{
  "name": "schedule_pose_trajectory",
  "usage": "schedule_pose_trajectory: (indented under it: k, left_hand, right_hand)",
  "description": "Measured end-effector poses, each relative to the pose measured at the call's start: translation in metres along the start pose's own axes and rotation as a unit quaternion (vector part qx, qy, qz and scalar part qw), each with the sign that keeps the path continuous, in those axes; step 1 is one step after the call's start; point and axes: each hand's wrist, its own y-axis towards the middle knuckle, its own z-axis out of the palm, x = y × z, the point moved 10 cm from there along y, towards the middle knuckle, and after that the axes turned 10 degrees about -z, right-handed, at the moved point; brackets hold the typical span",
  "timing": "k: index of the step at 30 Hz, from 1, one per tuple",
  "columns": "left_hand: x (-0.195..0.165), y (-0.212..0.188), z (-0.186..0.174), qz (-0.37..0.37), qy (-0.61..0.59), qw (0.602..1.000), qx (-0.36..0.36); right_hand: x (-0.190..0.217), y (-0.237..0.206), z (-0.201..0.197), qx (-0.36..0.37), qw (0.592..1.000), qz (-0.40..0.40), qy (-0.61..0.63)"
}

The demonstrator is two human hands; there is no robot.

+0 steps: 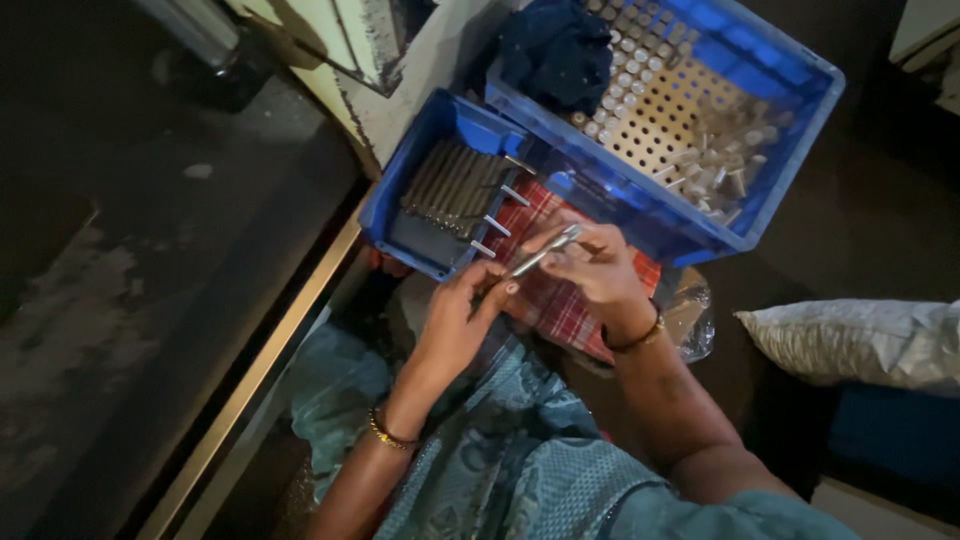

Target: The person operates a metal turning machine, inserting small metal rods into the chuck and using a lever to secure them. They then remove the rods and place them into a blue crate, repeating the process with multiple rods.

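I have both hands over my lap, working on one thin metal rod (pixel 540 253). My right hand (pixel 598 268) pinches its upper end between thumb and fingertips, closed tight on the tip, which lets me steer it. My left hand (pixel 462 318) curls loosely around the lower end, the fingers partly closed so the rod rests against them rather than being clamped. The rod lies slanted, the upper end toward the crates, and sits just above a red checked cloth (pixel 553 290) spread over my knees, probably there to catch anything that slips.

Right ahead of my hands sits a small blue tray (pixel 400 185) with a row of similar metal rods (pixel 452 185) laid side by side, a few sticking out over the near edge so they are easy to pick. Behind it, touching it, is a bigger blue crate (pixel 790 150). It holds a pale perforated board (pixel 660 110), some of its holes filled with short light-coloured caps, and a loose heap of small pale pieces (pixel 715 170) in the right corner. A dark blue cloth (pixel 555 50) is bundled in the crate's left end.

Under my right forearm a bit of clear plastic bag (pixel 690 315) shows. A grey-white sack (pixel 860 340) lies well apart to the right. To my left runs a metal rail (pixel 260 370) beside a dark floor (pixel 120 250).
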Motion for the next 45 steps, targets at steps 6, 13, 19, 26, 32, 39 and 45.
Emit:
schedule_pose_trajectory:
  k: [6, 13, 19, 26, 32, 39, 45]
  left_hand:
    - [-0.051, -0.012, -0.026, 0.074, 0.033, 0.996, -0.039]
    - [-0.068, -0.024, -0.037, 0.094, 0.012, 0.995, -0.045]
    - [-0.084, -0.032, -0.045, 0.128, 0.028, 0.989, -0.066]
    - [-0.083, -0.033, -0.050, 0.124, -0.004, 0.990, -0.067]
    - [-0.076, -0.034, -0.053, 0.125, -0.050, 0.988, -0.074]
    - [-0.079, -0.038, -0.056, 0.129, -0.148, 0.978, -0.075]
    - [-0.100, -0.046, -0.050, 0.159, -0.074, 0.979, -0.104]
  right_hand:
    - [0.021, 0.005, -0.001, -0.054, 0.995, -0.026, 0.079]
    - [0.038, 0.006, -0.003, -0.070, 0.996, -0.043, 0.019]
    - [0.063, 0.008, 0.000, -0.077, 0.988, -0.132, -0.029]
    - [0.079, 0.012, 0.007, -0.058, 0.984, -0.161, -0.038]
    - [0.072, 0.005, 0.005, -0.063, 0.987, -0.150, 0.000]
    - [0.032, 0.006, -0.010, -0.116, 0.984, -0.128, 0.049]
    - [-0.035, -0.011, 0.048, -0.098, 0.941, 0.088, 0.311]
